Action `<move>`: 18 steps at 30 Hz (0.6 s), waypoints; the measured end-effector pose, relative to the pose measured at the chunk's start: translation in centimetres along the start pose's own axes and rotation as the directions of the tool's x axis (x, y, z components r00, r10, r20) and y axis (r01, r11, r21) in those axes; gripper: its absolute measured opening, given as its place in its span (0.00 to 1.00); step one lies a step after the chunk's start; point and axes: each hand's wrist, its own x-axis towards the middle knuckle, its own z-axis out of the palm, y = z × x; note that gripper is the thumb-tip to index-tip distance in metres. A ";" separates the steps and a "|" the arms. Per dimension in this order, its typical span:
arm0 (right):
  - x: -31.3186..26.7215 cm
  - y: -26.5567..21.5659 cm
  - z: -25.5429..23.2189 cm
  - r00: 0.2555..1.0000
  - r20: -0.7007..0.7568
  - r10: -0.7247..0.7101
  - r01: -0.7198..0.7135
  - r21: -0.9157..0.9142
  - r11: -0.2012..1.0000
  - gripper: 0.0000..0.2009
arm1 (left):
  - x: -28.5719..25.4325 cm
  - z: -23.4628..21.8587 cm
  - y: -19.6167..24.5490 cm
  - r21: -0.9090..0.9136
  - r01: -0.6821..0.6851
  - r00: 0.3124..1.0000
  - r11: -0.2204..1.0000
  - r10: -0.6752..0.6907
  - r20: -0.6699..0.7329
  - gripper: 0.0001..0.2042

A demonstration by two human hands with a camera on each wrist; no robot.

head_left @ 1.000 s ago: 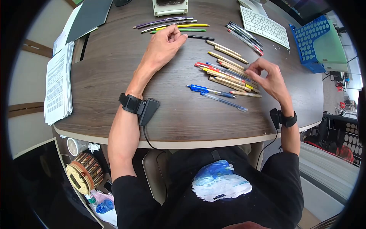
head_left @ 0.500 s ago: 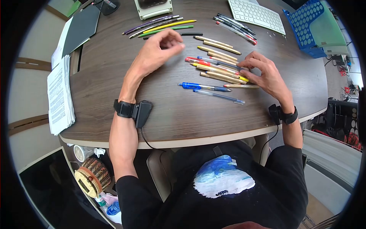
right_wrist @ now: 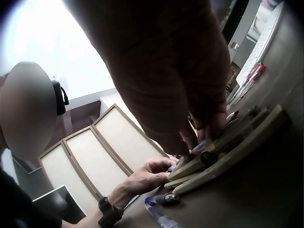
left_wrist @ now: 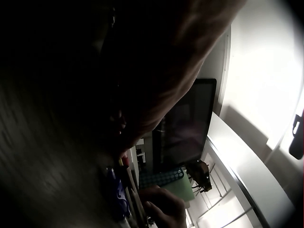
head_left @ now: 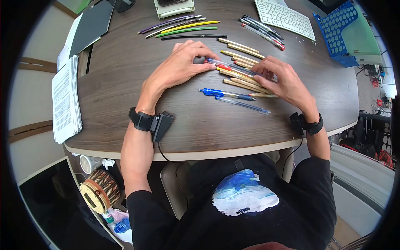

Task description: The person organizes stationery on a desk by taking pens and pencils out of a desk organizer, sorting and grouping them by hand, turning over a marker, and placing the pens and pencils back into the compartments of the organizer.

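On a brown table (head_left: 189, 129), a clear pen (head_left: 228, 65) lies across wooden pencils (head_left: 239, 79). The left hand (head_left: 180, 62) pinches its left end between thumb and fingers; the right hand's (head_left: 283, 79) bent fingers grip the other end.

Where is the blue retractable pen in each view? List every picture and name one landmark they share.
Head: the blue retractable pen lies just above and right of centre, below the wooden pencils.
Left wrist: the blue retractable pen is dim, low, left of centre.
Right wrist: the blue retractable pen is near bottom centre, partly shown.
Shared landmark: the left hand, in all three views.
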 end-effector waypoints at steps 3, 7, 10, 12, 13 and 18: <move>0.8 -0.4 0.3 1.000 0.014 0.002 -0.002 -0.008 1.000 0.15 | 0.2 -0.4 0.4 -0.050 0.010 0.999 0.999 -0.012 -0.039 0.14; 1.9 -0.4 0.5 0.999 0.031 -0.015 0.015 -0.003 1.000 0.15 | 0.4 -1.0 0.7 -0.323 0.144 0.987 0.935 -0.158 -0.017 0.13; 2.4 -0.4 0.6 0.999 0.046 -0.026 0.025 0.034 0.999 0.14 | 0.5 -1.0 0.5 -0.413 0.099 0.988 0.905 -0.141 -0.071 0.14; 2.5 -0.2 0.2 0.999 -0.007 -0.043 0.043 0.058 0.997 0.14 | 0.6 -1.2 0.5 -0.460 0.119 0.985 0.880 -0.164 -0.059 0.15; 2.4 0.0 -0.1 0.997 -0.056 -0.057 0.062 0.083 0.995 0.14 | 0.7 -1.1 0.5 -0.528 0.071 0.983 0.847 -0.149 -0.105 0.15; 3.0 3.4 -3.1 0.979 -0.205 0.005 -0.016 -0.049 0.999 0.15 | 1.2 -0.5 -1.1 -0.547 0.097 0.969 0.831 -0.204 -0.138 0.14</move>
